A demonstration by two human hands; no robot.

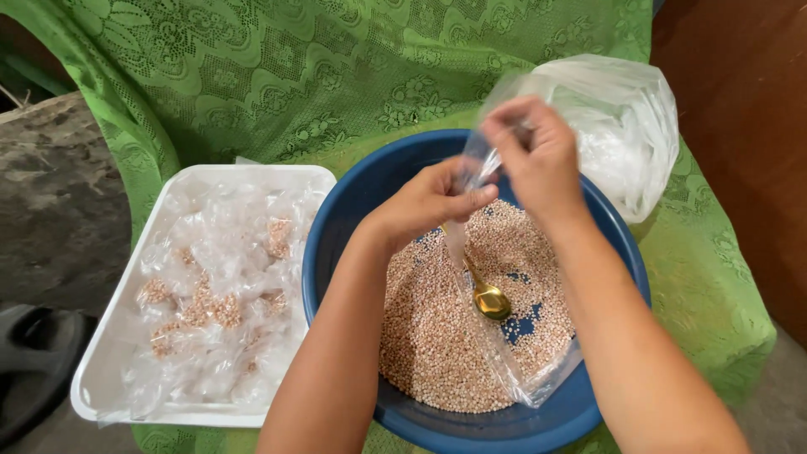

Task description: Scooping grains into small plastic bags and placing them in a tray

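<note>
Both the left hand (429,202) and right hand (538,155) pinch a clear bag (504,336) over the grain-filled basin (336,227).

Both forearms crossed the near rim of the blue basin (336,244), so the way in from the front was largely taken. The left hand (429,202) and right hand (538,160) met above the basin's middle, with a clear plastic bag (521,353) hanging between them down to the grains (429,328) and blocking the right half. A gold spoon (489,298) lay just beside the bag. Open grain surface remained at the near left. The white tray (92,370) of filled packets (210,303) touched the basin's left side; a bundle of empty bags (622,134) crowded the far right rim.
</note>
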